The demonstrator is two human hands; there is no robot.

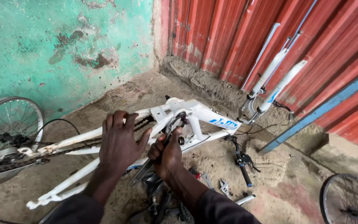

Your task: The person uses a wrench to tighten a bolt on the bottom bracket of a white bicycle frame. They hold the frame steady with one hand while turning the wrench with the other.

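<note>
Head camera looks down on a white metal bicycle frame (204,114) lying on its side on the rough concrete floor (295,182), in a corner between a worn turquoise plaster wall (63,41) and a red corrugated metal wall (303,37). Left hand (120,143) lies spread and flat over the frame's rear stays, fingers draped across the tube and the dark greasy chain (75,147) that runs along it; it presses down rather than closing round anything. Right hand (168,155) is clenched round the handle of a long dark metal tool (156,155), whose upper end sits at the bottom bracket area (181,120) of the frame, just beside the seat tube joint. White suspension fork (274,81) at the front of the frame leans up against the red wall, with black cables trailing beneath it. Black handlebar with brake lever (242,161) lies on the floor just below the frame's front end. Small metal tools and parts (212,186) are scattered on the floor near the right forearm. Spoked bicycle wheel (11,124) stands at the left edge against the turquoise wall, touching the frame's rear end, and part of another spoked wheel (347,199) shows at the lower right corner, well apart from the frame.
</note>
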